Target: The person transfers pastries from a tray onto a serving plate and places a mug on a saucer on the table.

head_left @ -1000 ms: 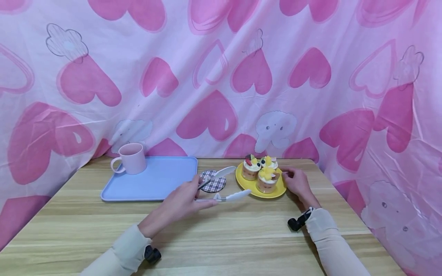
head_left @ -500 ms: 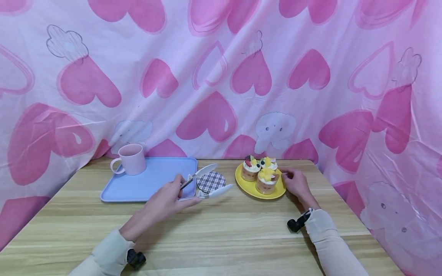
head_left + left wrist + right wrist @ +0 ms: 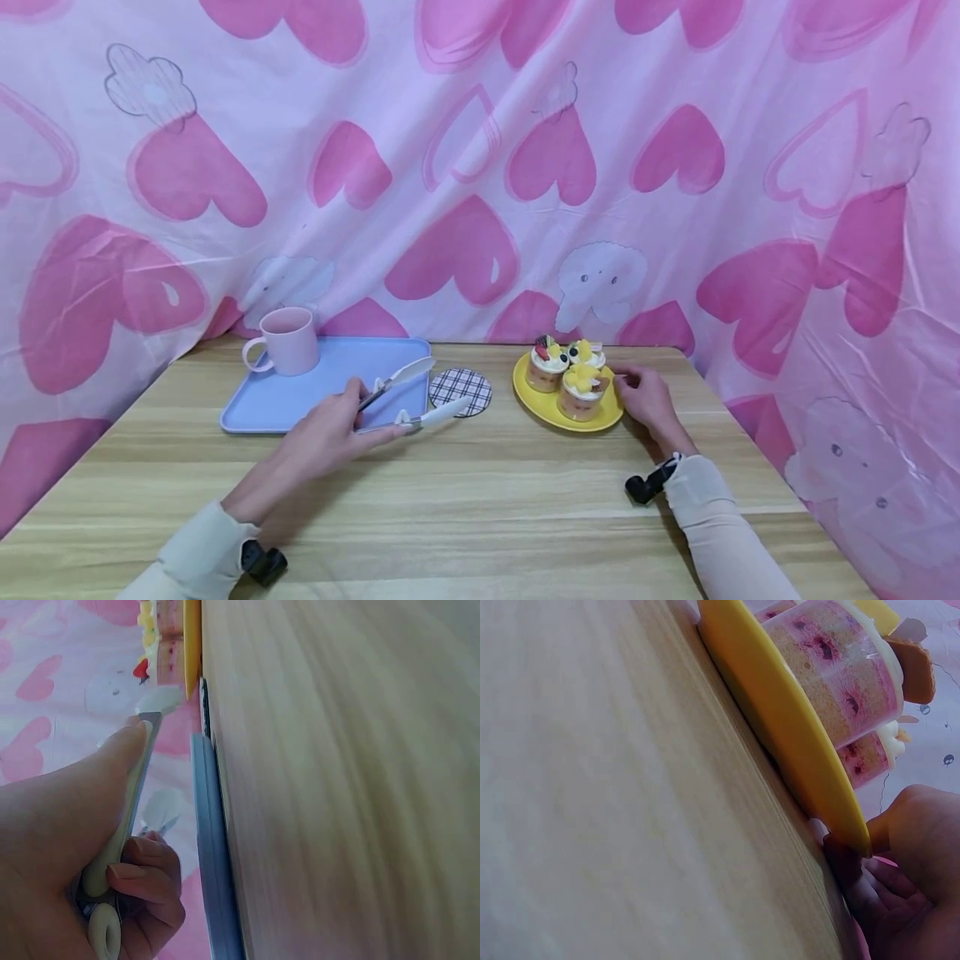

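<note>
In the head view my left hand [image 3: 324, 429] grips a pair of tongs [image 3: 442, 412] with white tips, spread apart with nothing between them. They hang over the near right part of the blue tray [image 3: 251, 412] and reach toward the checked coaster [image 3: 461, 387]. The left wrist view has the fingers curled about the tongs' handle [image 3: 112, 851]. On the right, my right hand [image 3: 648, 400] pinches the rim of the yellow plate [image 3: 795, 742], thumb above and fingers below. Three dessert cups [image 3: 581, 392] with cream and fruit stand upright on that plate.
A pink mug [image 3: 291, 342] stands at the back left of the blue tray. Behind the wooden table [image 3: 480, 508] hangs a pink curtain [image 3: 450, 167] with hearts. The coaster lies between tray and plate.
My left hand has drawn the open tongs leftward, away from the yellow plate and back over the tray's edge. My right hand keeps its hold on the plate, and the cups have not moved.
</note>
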Available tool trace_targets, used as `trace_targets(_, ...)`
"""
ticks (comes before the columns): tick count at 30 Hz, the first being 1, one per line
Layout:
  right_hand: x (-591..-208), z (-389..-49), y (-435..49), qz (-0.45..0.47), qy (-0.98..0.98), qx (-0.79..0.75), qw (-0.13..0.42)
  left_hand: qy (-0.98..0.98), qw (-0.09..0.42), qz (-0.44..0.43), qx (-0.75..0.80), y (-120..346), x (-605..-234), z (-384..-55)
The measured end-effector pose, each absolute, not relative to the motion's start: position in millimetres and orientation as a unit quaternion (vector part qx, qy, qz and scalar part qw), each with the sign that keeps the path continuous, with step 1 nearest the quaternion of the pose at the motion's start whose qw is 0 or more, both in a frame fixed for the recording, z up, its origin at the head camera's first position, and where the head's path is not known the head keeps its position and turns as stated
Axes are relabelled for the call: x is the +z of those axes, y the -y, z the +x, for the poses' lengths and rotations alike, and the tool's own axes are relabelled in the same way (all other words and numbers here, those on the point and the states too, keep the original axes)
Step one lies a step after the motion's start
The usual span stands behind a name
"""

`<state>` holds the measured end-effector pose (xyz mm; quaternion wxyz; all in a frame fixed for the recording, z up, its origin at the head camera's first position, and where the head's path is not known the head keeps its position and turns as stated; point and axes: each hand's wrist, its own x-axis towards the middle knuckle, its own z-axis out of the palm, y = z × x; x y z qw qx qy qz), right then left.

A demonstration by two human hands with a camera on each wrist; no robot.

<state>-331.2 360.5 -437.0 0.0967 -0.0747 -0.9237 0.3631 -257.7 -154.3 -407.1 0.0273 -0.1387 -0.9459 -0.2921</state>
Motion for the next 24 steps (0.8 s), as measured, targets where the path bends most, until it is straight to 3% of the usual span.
trace_targets(24,-438,-334,-361,-0.073,0.925,0.359,0.098,0.962,0.031,-0.089,-0.255,180,-409,-259)
